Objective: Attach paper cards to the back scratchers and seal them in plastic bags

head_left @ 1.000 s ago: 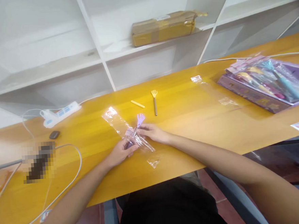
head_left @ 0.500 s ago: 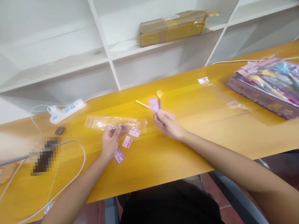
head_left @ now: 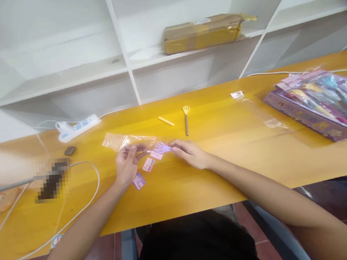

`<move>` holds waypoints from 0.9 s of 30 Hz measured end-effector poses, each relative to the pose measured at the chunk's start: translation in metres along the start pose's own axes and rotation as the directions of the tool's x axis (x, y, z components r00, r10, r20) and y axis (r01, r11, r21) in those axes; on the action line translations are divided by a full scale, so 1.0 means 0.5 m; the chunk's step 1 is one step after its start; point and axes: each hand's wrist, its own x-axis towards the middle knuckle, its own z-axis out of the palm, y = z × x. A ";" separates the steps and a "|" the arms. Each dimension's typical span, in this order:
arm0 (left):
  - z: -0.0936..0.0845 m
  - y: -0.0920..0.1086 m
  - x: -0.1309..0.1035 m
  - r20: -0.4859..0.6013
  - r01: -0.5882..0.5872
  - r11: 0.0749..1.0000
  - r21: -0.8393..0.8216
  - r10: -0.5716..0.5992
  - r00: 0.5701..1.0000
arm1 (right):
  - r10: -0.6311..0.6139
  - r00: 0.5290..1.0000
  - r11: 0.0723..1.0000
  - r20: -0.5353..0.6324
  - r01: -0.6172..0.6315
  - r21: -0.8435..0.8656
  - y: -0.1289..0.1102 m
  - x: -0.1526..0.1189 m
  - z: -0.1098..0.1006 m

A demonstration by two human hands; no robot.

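Note:
My left hand point(head_left: 126, 165) pinches a clear plastic bag point(head_left: 126, 140) near its right end. Between the fingers of my right hand point(head_left: 190, 153) is the lower end of a purple claw-shaped piece point(head_left: 163, 147), whose prongs point left at the bag's right end. Small pink and purple cards point(head_left: 148, 164) lie beside my left hand. Beyond my hands, a yellow claw with a dark handle point(head_left: 186, 121) lies on the table, with a yellow stick point(head_left: 166, 121) to its left.
On the yellow table point(head_left: 178, 193), a purple box point(head_left: 306, 116) of bagged items stands at the right, near clear wrappers point(head_left: 237, 96). At the left are a power strip point(head_left: 78, 128), a dark small object point(head_left: 70, 150) and a looped white cable. A taped package point(head_left: 202, 35) sits on the shelf.
My right hand has moved left and slightly down with the purple claw, which now meets the bag's right end. The yellow claw's handle is now fully uncovered. My left hand still holds the bag.

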 end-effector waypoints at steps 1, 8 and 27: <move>-0.002 -0.001 0.001 0.010 0.010 1.000 0.000 -0.010 1.000 | 0.002 1.000 1.000 -0.005 -0.002 0.010 0.001 0.000 0.001; -0.005 -0.010 0.002 0.062 0.097 0.995 0.020 -0.098 0.993 | -0.018 1.000 1.000 -0.002 0.018 0.007 0.008 -0.001 0.003; -0.019 -0.045 -0.016 0.110 0.161 0.914 0.372 -0.216 0.970 | -0.062 0.998 0.998 0.021 0.062 0.008 0.007 -0.008 0.030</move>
